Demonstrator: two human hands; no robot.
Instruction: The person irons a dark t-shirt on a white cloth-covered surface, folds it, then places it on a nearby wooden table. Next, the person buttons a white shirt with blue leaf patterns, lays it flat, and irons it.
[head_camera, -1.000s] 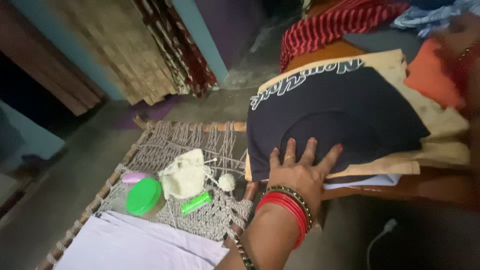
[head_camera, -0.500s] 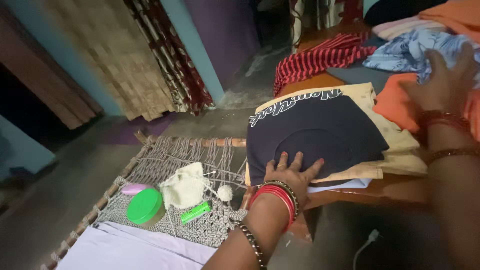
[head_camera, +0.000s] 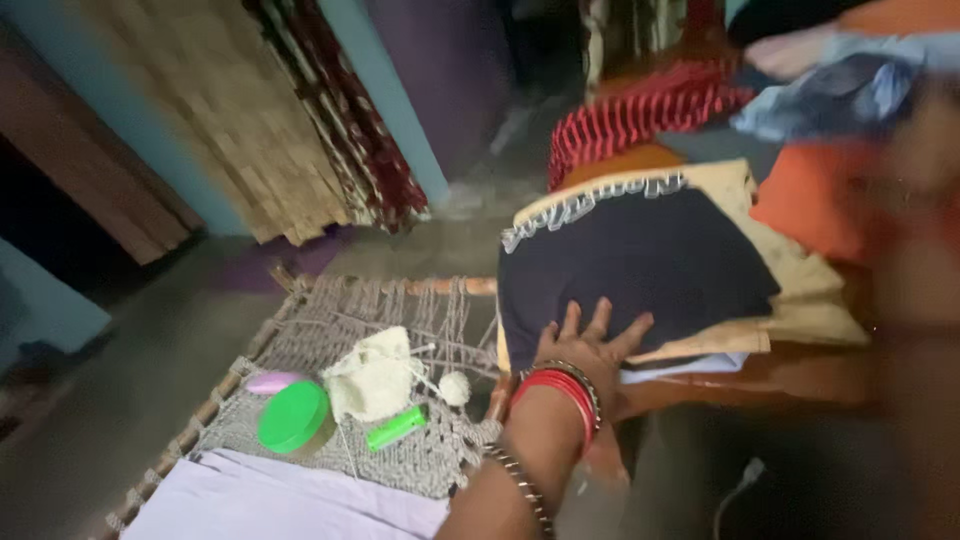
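My left hand (head_camera: 583, 348) lies flat with fingers spread on the near edge of a folded navy garment (head_camera: 640, 255). The garment tops a small stack with a cream garment (head_camera: 805, 290) under it, on a brown wooden surface (head_camera: 800, 380). My right hand (head_camera: 925, 140) is a blur at the far right, over an orange garment (head_camera: 805, 200) and beside a blue patterned cloth (head_camera: 830, 90). Its grip is not readable. A red striped cloth (head_camera: 640, 115) lies behind the stack.
To the left stands a woven rope cot (head_camera: 400, 300) with a green-lidded container (head_camera: 293, 417), cream knitting (head_camera: 375, 375), a small yarn ball (head_camera: 455, 388), a green tube (head_camera: 396, 428), a pink object (head_camera: 270, 382) and a white sheet (head_camera: 290, 500). Curtains (head_camera: 340, 120) hang behind. A white plug (head_camera: 745, 475) lies on the floor.
My left hand stays pressed on the navy garment. My right hand, which lay on the blue patterned cloth, is now blurred with motion, and that cloth has shifted.
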